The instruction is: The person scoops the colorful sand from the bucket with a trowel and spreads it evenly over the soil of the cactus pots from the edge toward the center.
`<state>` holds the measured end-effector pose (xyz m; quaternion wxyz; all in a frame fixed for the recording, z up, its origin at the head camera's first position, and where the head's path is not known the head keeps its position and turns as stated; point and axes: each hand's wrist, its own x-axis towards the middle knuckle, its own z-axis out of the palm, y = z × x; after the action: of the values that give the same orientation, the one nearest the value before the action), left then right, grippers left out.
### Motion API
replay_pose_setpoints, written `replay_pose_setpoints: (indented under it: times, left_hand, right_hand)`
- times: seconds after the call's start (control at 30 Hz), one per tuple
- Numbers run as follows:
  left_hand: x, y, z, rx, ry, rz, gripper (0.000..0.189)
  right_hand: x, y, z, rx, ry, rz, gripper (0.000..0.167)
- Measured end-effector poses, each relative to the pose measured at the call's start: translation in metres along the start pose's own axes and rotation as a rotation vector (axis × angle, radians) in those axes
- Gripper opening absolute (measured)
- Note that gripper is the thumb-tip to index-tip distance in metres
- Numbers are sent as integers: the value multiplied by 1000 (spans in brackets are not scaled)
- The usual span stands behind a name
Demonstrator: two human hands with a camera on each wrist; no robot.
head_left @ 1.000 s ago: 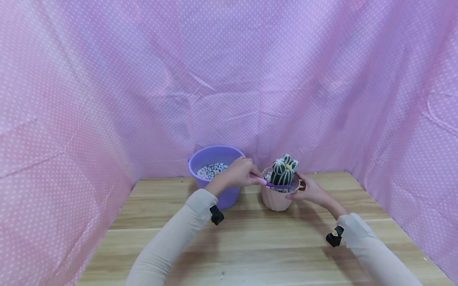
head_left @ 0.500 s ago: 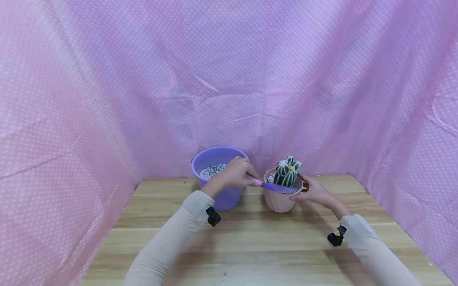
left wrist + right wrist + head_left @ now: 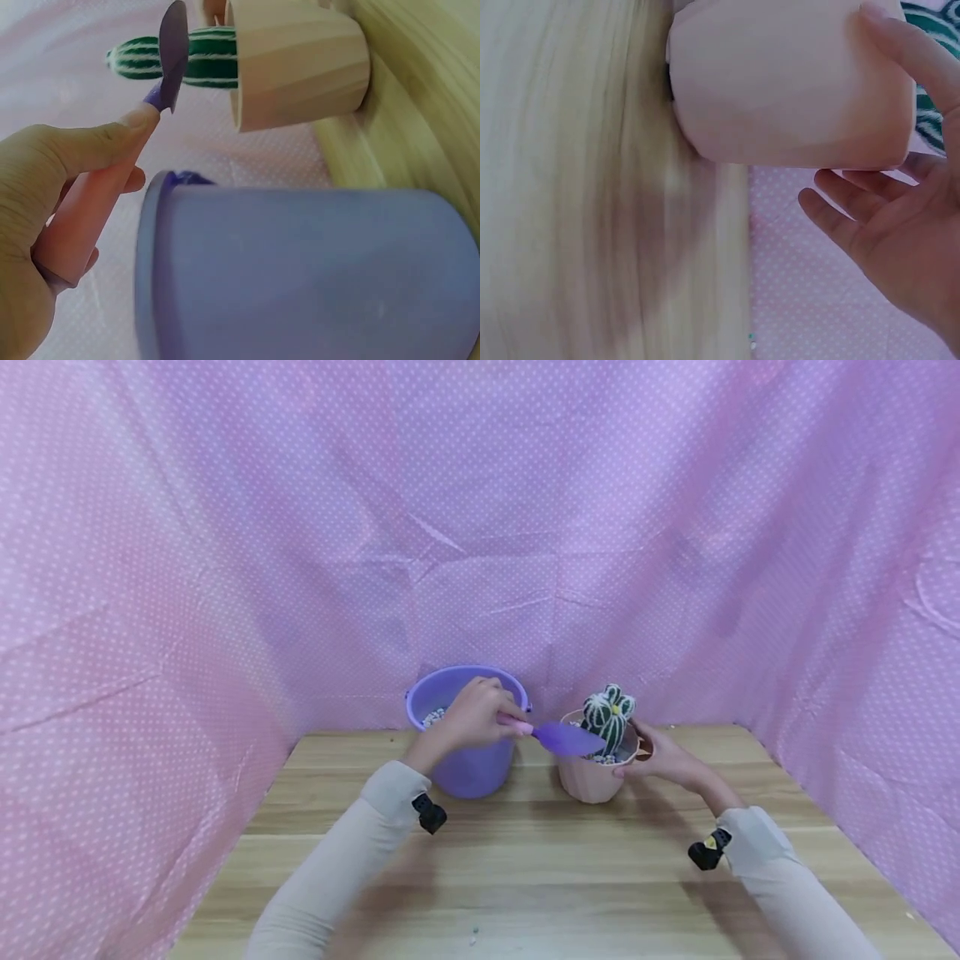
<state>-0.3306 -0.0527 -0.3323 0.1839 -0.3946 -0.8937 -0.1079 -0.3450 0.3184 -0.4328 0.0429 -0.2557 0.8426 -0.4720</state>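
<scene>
Whole background is taken up by a pink-purple dotted cloth (image 3: 480, 527), creased. Below it, a wood-grain table (image 3: 577, 877). From the near edge, pale sleeves (image 3: 330, 864) are seen reaching in on both sides. The purple bucket (image 3: 472, 772) is stood upright at the back of the table, left of centre. The peach pot (image 3: 590, 783) is set upright just to its right, a gap left between them. The trowel (image 3: 566, 739), pink handle and purple blade, is held over the pot's left side, blade above rim level in the left wrist view; contact with the plant cannot be told. Its handle is gripped by the left hand (image 3: 476, 714), thumb laid along it, in front of the bucket's opening. The pot is held at its right side by the right hand (image 3: 663, 758), thumb pressed on the outer wall near the rim, some fingertips seen apart from it. A green-and-white cactus (image 3: 609, 722) is planted in the pot. Black wrist cameras (image 3: 430, 814) are worn at both cuffs. Small beads (image 3: 433, 717) are contained in bucket and pot. Tiny bits (image 3: 474, 935) are scattered at the near edge.
</scene>
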Motion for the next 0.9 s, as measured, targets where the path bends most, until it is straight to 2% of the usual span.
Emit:
replay_pose_setpoints:
  times: [0.17, 0.3, 0.47, 0.6, 0.77, 0.9]
  left_hand:
    - [-13, -11, -18, -13, 97, -3, 20]
    - [-27, -22, -34, -36, 143, -20, 21]
    - [-46, -40, -52, -93, 214, -95, 20]
    - [-59, -54, -62, -70, 259, -170, 23]
    - [-73, -67, -75, 5, 251, -232, 24]
    - [-80, -76, -83, 75, 198, -258, 21]
  right_hand:
    - [-3, -16, -5, 7, 15, -35, 105]
    - [-5, -35, -16, -10, 65, -30, 110]
    - [1, -67, -29, -47, 153, -16, 114]
    - [10, -96, -31, -80, 213, -65, 113]
    - [24, -135, -15, -102, 236, -156, 107]
    - [38, -161, 10, -100, 183, -242, 103]
